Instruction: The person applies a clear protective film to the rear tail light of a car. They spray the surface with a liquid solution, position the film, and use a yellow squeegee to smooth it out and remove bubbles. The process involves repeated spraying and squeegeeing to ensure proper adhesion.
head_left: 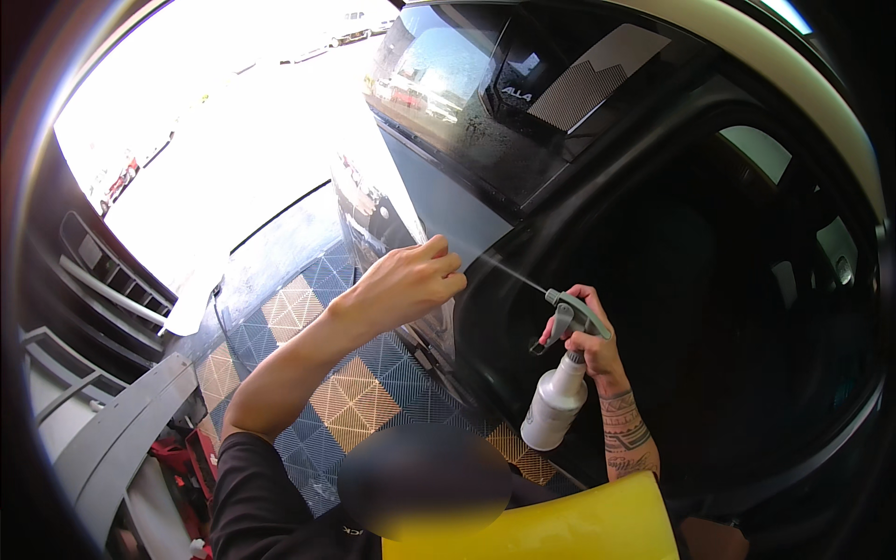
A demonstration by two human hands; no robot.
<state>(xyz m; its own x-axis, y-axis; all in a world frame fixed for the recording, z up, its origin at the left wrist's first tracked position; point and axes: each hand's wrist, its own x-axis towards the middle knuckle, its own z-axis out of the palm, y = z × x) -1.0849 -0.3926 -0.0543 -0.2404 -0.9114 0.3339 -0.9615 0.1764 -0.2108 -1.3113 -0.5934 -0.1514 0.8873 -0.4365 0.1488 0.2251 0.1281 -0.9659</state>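
My left hand point(415, 273) is closed, thumb and fingers pinching the edge of a glossy, thin film sheet point(373, 201) that hangs beside the dark vehicle. In my right hand point(597, 341) is a white spray bottle point(555, 408) with a grey trigger head, held tilted. A thin jet runs from its nozzle up and left toward the smooth grey-blue surface point(446, 191) next to the film. Whether that surface is film or bare panel, I cannot tell. My right fingers wrap round the trigger head and neck.
The vehicle's black body point(653, 280) fills the right side, with a wet-looking window point(434, 70) above. Interlocking blue and tan floor tiles point(355, 397) lie below. Grey metal framework point(121, 429) stands at left. A yellow sheet-like thing point(551, 523) covers the lower edge. Bright daylight enters upper left.
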